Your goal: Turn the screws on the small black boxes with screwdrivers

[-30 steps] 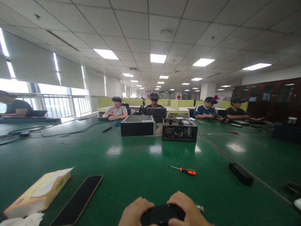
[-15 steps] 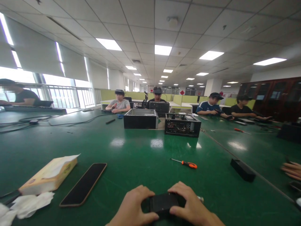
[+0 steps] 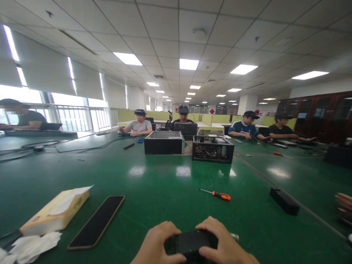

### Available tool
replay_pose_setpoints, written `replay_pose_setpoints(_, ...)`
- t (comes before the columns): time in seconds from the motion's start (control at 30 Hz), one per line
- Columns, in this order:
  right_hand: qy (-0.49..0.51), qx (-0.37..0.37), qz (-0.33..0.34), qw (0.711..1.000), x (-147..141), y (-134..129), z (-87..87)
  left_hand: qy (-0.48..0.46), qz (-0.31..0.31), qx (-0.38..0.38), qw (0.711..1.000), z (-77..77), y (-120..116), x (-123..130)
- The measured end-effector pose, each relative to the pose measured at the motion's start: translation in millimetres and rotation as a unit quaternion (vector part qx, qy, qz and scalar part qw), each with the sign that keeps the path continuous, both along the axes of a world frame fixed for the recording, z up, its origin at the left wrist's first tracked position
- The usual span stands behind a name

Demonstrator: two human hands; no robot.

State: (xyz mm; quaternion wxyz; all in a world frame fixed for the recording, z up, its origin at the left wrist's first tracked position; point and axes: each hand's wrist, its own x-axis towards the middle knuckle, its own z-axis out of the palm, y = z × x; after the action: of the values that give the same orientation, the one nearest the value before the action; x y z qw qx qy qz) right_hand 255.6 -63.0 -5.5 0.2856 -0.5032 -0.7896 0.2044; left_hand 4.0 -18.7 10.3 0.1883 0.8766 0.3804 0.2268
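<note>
A black box-shaped device is gripped between my two hands at the bottom middle of the view. My left hand wraps its left side, thumb at the near edge. On the other side my right hand has its fingers over the far top edge and its thumb on the near right corner. The underside of the device is hidden. Just past my right hand a small shiny metal end pokes out; what it belongs to is hidden. Ahead lies a screwdriver with an orange and black handle.
To the left are a phone, a tissue pack and crumpled tissue. A black block lies right. Two computer cases stand farther back. Several people sit around the green table; another person's hand shows at right.
The view has tilted up slightly, so the scene sits a little lower. Both hands keep their hold on the black device. At the right edge, the other person's hand has shifted.
</note>
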Motion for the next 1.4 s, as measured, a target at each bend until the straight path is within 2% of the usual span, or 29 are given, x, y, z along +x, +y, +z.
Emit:
replay_pose_setpoints(0.37, 0.003, -0.028, -0.014, 1.000, 3, 4, -9.5, 0.009, 0.009, -0.038, 0.999, 0.8, 2, 1)
replay_pose_setpoints(0.63, 0.004, -0.031, -0.018, 0.999, 4, 5, -9.3, -0.002, 0.016, -0.029, 0.999, -1.8, 3, 0)
replay_pose_setpoints(0.93, -0.019, -0.048, -0.059, 0.997, 9, 11, -24.4, -0.035, 0.000, 0.020, 0.999, -13.5, 3, -1)
replay_pose_setpoints(1.07, -0.040, -0.052, -0.039, 0.997, 5, 10, -20.4, -0.028, 0.010, 0.019, 0.999, -12.4, 3, 0)
replay_pose_setpoints(1.17, -0.036, -0.053, -0.031, 0.997, 0, 7, -13.1, -0.058, -0.012, 0.036, 0.998, -11.4, 6, -3)
replay_pose_setpoints(1.3, 0.049, 0.005, -0.100, 0.994, 19, 11, -2.0, -0.176, 0.013, 0.097, 0.980, -11.0, 14, -12)
replay_pose_setpoints(1.37, 0.100, 0.048, -0.181, 0.977, 47, 18, 0.9, -0.187, 0.038, 0.109, 0.976, -11.3, 17, -14)
replay_pose_setpoints(1.4, 0.117, 0.072, -0.248, 0.959, 64, 22, 1.0, -0.185, 0.043, 0.113, 0.975, -11.6, 18, -15)
